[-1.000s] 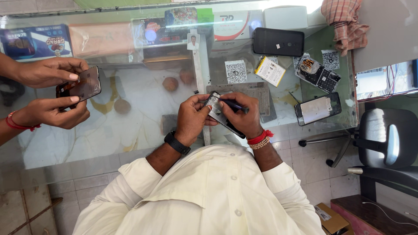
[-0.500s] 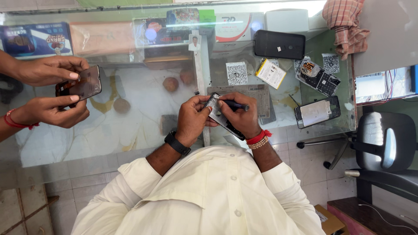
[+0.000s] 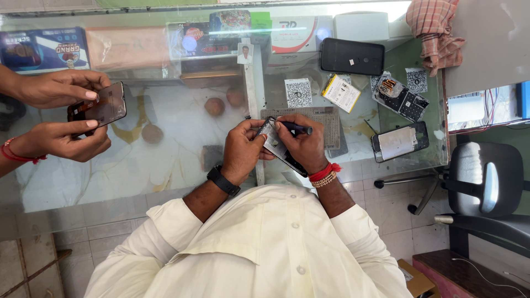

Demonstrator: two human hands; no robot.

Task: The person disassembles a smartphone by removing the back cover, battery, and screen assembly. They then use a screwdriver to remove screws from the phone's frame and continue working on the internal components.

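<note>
Phone (image 3: 279, 148): dark, opened, tilted, held above the glass table (image 3: 165, 165).
Left hand (image 3: 243, 152): grip pinching the phone's edge.
Right hand (image 3: 303, 144): grip closed on a dark tool (image 3: 295, 128), tip at the phone.
Beyond the grip: grey mat (image 3: 326, 118).

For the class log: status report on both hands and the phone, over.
Left hand grips opened phone. Right hand holds dark tool to it. Nothing in the way.

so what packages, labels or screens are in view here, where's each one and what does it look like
Blue box: far left under the glass, flat, blue with printed art.
Colourful box: top centre, dark with bright patches.
White box: right of it, red and white.
Square code labels: centre counter, black on white.
Phone screen: in another person's hands, left, dark.
Opened phone: right, pale inside.
</note>
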